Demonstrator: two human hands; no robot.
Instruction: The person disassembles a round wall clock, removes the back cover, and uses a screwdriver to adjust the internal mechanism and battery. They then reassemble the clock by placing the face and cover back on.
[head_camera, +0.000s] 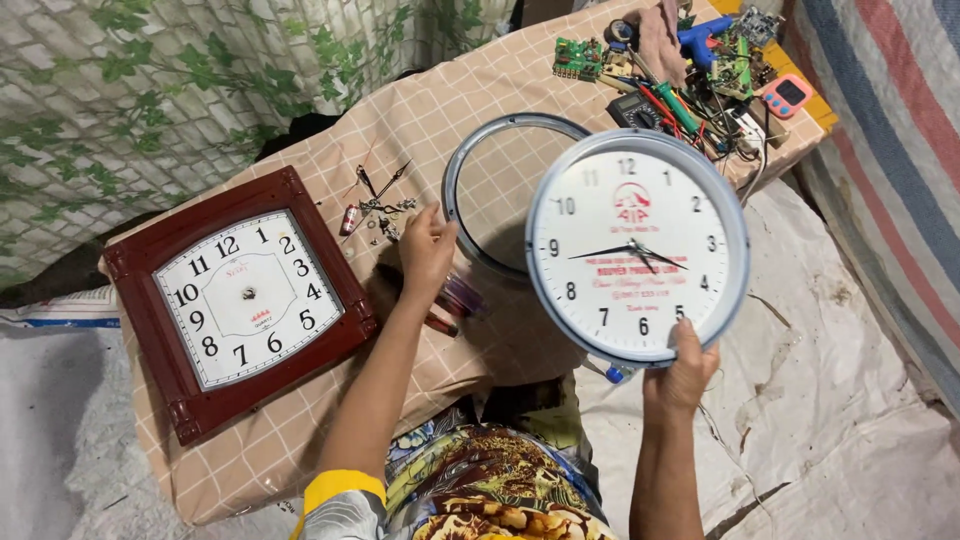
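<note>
- The right hand (683, 368) holds up a round white clock (637, 247) by its bottom rim, with the thumb on the front edge and the fingers behind.
- The round clock hangs in the air, just to the right of the loose round cover ring (478, 196) that lies on the checked cloth (260, 450).
- The clock looks light, since one hand lifts it with ease. It looks stiff, like hard plastic.
- Its thin black hands look easy to bend, and I cannot tell if a clear cover sits over the face, so the rim is the safe place to hold.
- The rim looks smooth and may slip, so a firm pinch at the bottom or a hold on both sides seems best.
- The right arm reaches up and forward, with the wrist bent back a little.
- The left hand (427, 249) is curled, fingers down, near small screws and loose clock hands (380, 207), just left of the ring. I cannot tell if it grips anything.
- A square red-brown clock (240, 298) lies flat, well to the left of the ring.
- Tools and green circuit boards (690, 70) sit in a pile beyond the ring, at the far right.
</note>
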